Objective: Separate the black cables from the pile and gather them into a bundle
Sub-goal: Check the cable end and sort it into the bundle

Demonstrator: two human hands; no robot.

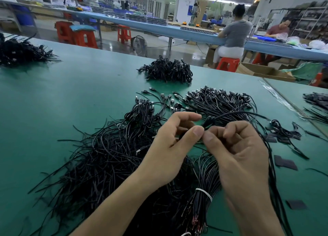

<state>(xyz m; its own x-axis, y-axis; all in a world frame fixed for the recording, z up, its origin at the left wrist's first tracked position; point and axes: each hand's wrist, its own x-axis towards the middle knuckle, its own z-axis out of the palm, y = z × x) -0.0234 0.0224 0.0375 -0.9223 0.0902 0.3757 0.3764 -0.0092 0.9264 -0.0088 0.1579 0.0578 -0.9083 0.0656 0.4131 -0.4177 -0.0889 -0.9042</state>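
Observation:
A big loose pile of black cables (106, 161) lies on the green table (71, 93) in front of me. My left hand (170, 147) and my right hand (237, 154) meet above it, thumbs nearly touching, and both pinch the plug end of a black cable (209, 121). Its cord arcs off to the right and down past my right wrist. Below my hands lies a bundle of black cables tied with a white band (204, 193). More cables with USB plugs (218, 102) are spread out just beyond my fingers.
Further piles of black cables sit at the back middle (168, 70), far left (19, 52) and right edge (317, 102). Small dark flat pieces (285, 163) lie to the right. Behind the table are red stools, a fan and two seated people at a long blue bench.

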